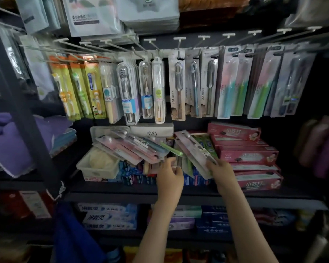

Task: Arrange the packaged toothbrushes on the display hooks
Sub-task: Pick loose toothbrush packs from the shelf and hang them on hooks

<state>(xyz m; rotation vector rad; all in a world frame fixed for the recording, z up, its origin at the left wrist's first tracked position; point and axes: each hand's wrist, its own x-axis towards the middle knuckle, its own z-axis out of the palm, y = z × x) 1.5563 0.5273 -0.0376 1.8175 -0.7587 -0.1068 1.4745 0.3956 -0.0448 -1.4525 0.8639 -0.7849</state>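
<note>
Pink pack (193, 149) sits tilted over the pile, its lower end gripped by the right hand (223, 172), fingers curled round it. Left hand (170, 173) fingers pinch green pack (179, 158) just beside. Loose packs (129, 147) are heaped on the dark shelf (122, 196). Pink toothpaste boxes (245, 152) are stacked at right. Hooks (179, 42) above hold hung toothbrushes.

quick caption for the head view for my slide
Right hand grips a packaged toothbrush while the left hand reaches into the loose pile below the display hooks.

Glossy clear plastic toothbrush packs (160, 88); thin metal hooks (154, 45)
</note>
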